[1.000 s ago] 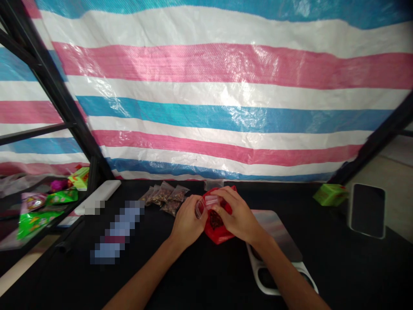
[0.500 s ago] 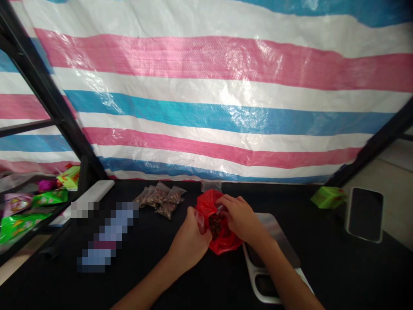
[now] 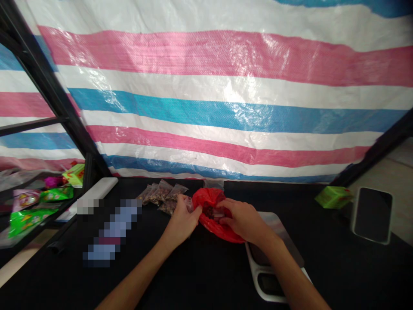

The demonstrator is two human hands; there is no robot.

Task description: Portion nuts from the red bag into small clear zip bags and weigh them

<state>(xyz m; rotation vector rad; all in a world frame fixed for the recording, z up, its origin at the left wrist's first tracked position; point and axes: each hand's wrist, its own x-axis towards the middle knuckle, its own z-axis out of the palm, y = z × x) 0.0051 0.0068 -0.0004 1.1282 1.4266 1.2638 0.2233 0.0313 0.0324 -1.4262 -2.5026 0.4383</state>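
My right hand (image 3: 241,220) is at the mouth of a red plastic bag (image 3: 206,200), its fingers gripping the gathered plastic. Dark brown contents (image 3: 210,211) show in the opening, partly hidden by my fingers. My left hand (image 3: 182,220) is just left of the bag, pinching a small clear plastic bag (image 3: 189,204) between its fingertips. Several small clear packets of dried brown pieces (image 3: 163,196) lie on the black table just beyond those fingers. The red bag's lower edge lies over a white kitchen scale (image 3: 274,275).
A black table (image 3: 206,275) carries a pixelated blurred object (image 3: 112,230), a white strip (image 3: 98,189), a green box (image 3: 334,197) and a dark phone or tablet (image 3: 372,215). Colourful snack packets (image 3: 27,211) lie at the left. A striped tarpaulin (image 3: 206,112) hangs behind.
My left hand has moved up and left, away from the red bag and towards the packets. The red bag's mouth now looks more gathered, and less of its contents shows.
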